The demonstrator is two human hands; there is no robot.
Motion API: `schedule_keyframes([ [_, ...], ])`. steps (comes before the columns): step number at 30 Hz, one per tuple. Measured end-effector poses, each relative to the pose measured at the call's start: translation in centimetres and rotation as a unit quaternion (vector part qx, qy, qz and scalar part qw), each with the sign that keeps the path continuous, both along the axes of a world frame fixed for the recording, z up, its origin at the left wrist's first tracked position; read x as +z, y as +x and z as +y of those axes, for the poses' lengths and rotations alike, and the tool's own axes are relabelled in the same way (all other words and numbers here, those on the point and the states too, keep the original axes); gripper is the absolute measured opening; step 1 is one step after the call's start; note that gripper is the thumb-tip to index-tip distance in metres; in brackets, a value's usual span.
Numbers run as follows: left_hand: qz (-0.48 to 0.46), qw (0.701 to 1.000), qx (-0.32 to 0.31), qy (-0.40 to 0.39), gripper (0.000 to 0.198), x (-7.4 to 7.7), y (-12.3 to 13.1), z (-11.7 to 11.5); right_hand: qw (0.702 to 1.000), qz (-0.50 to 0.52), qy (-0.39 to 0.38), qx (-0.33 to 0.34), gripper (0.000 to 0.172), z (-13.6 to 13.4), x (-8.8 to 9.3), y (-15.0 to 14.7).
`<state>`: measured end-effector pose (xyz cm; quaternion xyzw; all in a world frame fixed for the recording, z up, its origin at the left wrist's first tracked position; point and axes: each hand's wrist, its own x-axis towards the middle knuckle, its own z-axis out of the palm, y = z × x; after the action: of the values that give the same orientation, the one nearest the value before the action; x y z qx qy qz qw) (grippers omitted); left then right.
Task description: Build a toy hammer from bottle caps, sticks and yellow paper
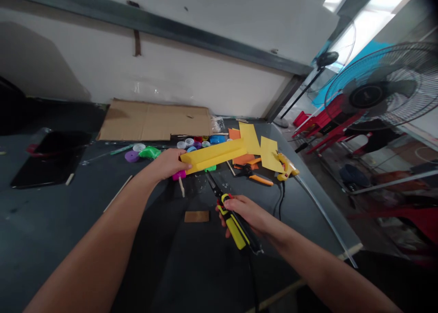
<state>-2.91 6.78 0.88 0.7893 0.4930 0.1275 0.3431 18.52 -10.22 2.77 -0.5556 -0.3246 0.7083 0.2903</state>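
By the left hand (169, 164), reached forward with its back turned up, the left end of a long, folded yellow paper strip (214, 156) is pinched between thumb and fingers; the strip's long axis is slanted rightward and away. On the strip's near side, a slim-nosed hand tool with black-and-yellow handles (236, 231) is gripped by the right hand (241, 209), fingers wrapped round; its nose is pointed at the strip's near edge, contact not discernible.

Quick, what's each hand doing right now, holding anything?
Left hand: closed, pinching the end of a yellow paper strip.
Right hand: closed, holding pliers by the handles.
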Motion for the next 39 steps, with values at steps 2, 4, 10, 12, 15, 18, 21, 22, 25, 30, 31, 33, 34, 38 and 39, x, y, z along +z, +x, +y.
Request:
schedule_keyframes([
  [2, -0.005, 1.0, 0.001, -0.003, 0.026, -0.1, -0.1, 0.1, 1.0, -0.006, -0.003, -0.003, 0.028, 0.3, 0.0, -0.3],
  [4, -0.009, 1.0, -0.003, -0.003, 0.027, -0.2, -0.1, 0.1, 1.0, -0.014, -0.002, -0.008, 0.027, 0.6, 0.0, -0.4],
  [10, -0.018, 1.0, -0.005, -0.012, 0.027, -0.1, -0.2, 0.1, 1.0, -0.02, 0.007, -0.01, 0.025, 0.9, -0.3, -0.6],
  [12, -0.019, 1.0, -0.003, -0.014, 0.027, -0.1, -0.1, 0.1, 1.0, -0.023, 0.008, -0.011, 0.024, 1.0, -0.3, -0.6],
  [15, -0.018, 1.0, 0.0, -0.015, 0.027, -0.2, -0.1, 0.1, 0.999, -0.033, 0.005, -0.013, 0.024, 1.1, -0.2, -0.7],
  [18, -0.013, 1.0, -0.001, -0.019, 0.029, -0.4, -0.1, 0.2, 0.999, -0.04, 0.01, -0.013, 0.024, 1.2, -0.2, -0.7],
  [21, -0.007, 1.0, -0.005, -0.018, 0.03, -0.5, -0.2, 0.4, 0.999, -0.046, 0.011, -0.009, 0.023, 1.2, -0.3, -0.7],
  [22, -0.007, 1.0, -0.005, -0.017, 0.029, -0.5, -0.2, 0.4, 0.999, -0.049, 0.013, -0.006, 0.023, 1.2, -0.4, -0.7],
  [25, -0.01, 1.0, -0.004, -0.016, 0.027, -0.3, -0.2, 0.3, 0.998, -0.059, 0.024, 0.002, 0.023, 1.2, -0.5, -0.7],
  [30, -0.022, 1.0, -0.002, -0.014, 0.024, 0.0, -0.1, 0.1, 0.997, -0.071, 0.034, 0.003, 0.021, 1.3, -0.5, -0.7],
  [31, -0.023, 1.0, -0.002, -0.013, 0.023, 0.0, -0.1, 0.1, 0.997, -0.075, 0.032, 0.005, 0.02, 1.3, -0.5, -0.7],
  [33, -0.026, 1.0, -0.002, -0.015, 0.022, -0.1, -0.1, 0.2, 0.996, -0.083, 0.028, 0.008, 0.02, 1.3, -0.4, -0.8],
  [34, -0.028, 0.999, -0.003, -0.017, 0.022, -0.1, -0.1, 0.2, 0.996, -0.088, 0.028, 0.009, 0.02, 1.3, -0.3, -0.8],
  [38, -0.032, 0.999, -0.008, -0.023, 0.024, -0.2, -0.2, 0.2, 0.994, -0.098, 0.038, 0.015, 0.018, 1.3, -0.4, -0.8],
  [39, -0.031, 0.999, -0.008, -0.023, 0.024, -0.1, -0.2, 0.2, 0.994, -0.102, 0.039, 0.017, 0.018, 1.3, -0.4, -0.8],
])
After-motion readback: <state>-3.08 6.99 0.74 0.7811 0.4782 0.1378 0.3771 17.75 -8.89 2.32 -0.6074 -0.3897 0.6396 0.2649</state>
